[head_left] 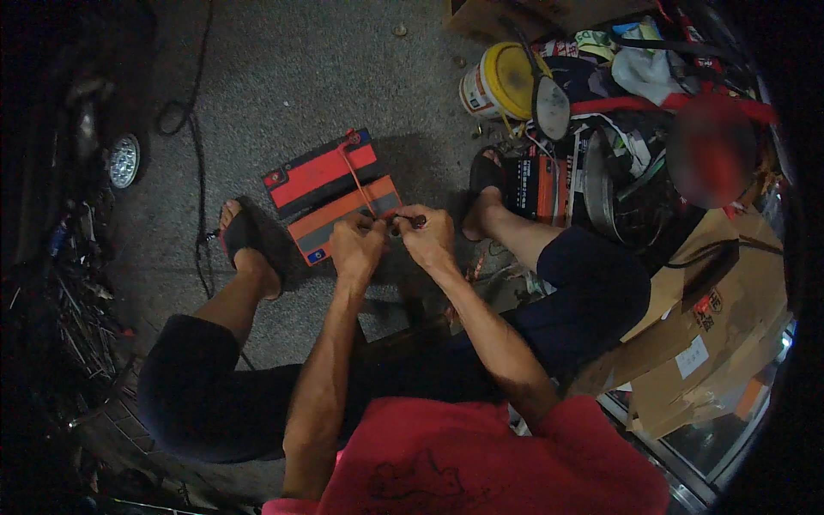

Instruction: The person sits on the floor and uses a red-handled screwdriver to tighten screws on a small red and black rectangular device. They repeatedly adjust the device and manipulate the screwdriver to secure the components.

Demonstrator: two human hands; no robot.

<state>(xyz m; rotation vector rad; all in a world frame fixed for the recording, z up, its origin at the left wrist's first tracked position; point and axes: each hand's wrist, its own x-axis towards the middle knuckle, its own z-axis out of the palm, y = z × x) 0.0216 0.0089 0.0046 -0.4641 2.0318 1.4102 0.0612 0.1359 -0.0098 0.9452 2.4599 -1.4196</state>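
Two batteries lie side by side on the floor between my feet, one with a red top (319, 178) and one with an orange and grey top (333, 225). A red wire (353, 169) runs from the red battery's far right corner across to the near right end of the orange one. There my left hand (354, 249) is closed, its fingertips pinched by the wire; what they grip is hidden. My right hand (429, 240) is closed on a short tool with a dark red handle (419, 221), its other end at the orange battery's corner.
At the right stand a white bucket with a yellow lid (506, 81), a mirror (551, 107), another orange battery (547, 189) and flattened cardboard (712, 318). A black cable (199, 163) and a round lamp (124, 161) lie left. Beyond them are heaped metal tools (81, 300).
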